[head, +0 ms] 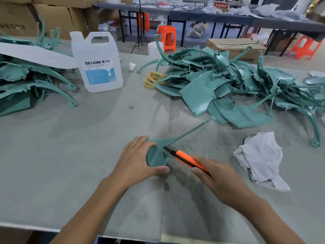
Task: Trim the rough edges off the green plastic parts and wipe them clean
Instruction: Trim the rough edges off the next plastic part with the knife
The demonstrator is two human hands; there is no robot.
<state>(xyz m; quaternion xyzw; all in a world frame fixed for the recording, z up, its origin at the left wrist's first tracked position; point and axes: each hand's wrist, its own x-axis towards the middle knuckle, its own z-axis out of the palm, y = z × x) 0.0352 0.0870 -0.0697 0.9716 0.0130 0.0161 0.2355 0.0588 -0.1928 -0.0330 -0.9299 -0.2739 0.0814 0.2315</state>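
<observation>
The right hand [216,175] is gripping the orange knife [189,160], blade tip touching the right edge of the green part [156,155]. The left hand [139,159] is clasping that part between fingers and thumb, nearer than the white jug [98,62]. The part's thin stem is running away rightward toward the pile [219,81] right of the jug.

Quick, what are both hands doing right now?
Left hand: grips the wide end of a curved green plastic part.
Right hand: holds an orange utility knife, blade against that part.
</observation>
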